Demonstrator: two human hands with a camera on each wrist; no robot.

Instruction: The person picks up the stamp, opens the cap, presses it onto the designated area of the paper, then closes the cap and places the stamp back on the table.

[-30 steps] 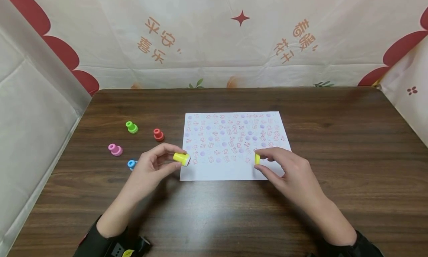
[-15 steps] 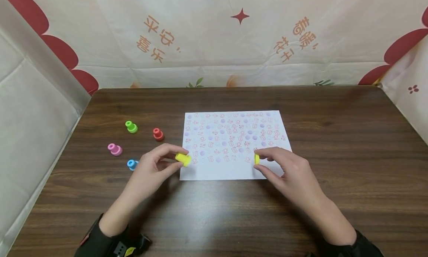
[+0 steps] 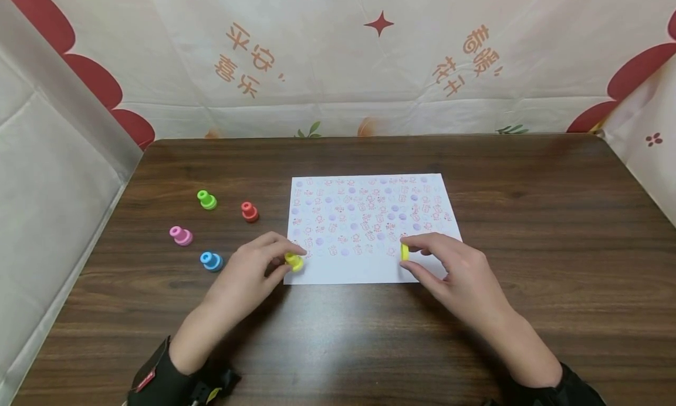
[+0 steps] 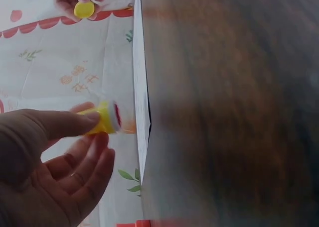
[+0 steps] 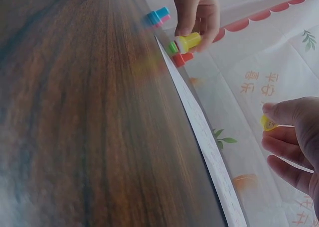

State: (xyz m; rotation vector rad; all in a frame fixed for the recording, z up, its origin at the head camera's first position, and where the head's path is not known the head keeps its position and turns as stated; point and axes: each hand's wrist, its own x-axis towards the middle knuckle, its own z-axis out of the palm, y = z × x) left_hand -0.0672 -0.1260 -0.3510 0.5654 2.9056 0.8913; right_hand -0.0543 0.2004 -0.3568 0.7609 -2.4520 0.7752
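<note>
My left hand pinches a yellow toy stamp between thumb and fingers, above the lower left corner of a white sheet of paper. In the left wrist view the stamp has a white collar and a reddish face pointing toward the table side. Over the paper's lower right part, my right hand pinches a small round yellow cap by its edges. A little printed mark shows on that cap in the right wrist view. Rows of faint red and purple stamped prints cover most of the sheet.
Left of the paper stand a green stamp, a red stamp, a pink stamp and a blue stamp. The brown wooden table ends at a printed cloth behind and at the sides.
My left hand has shifted a little to the right and turned, tipping the yellow stamp's face downward. The blue stamp now shows in full. My right hand stays almost still with the cap.
</note>
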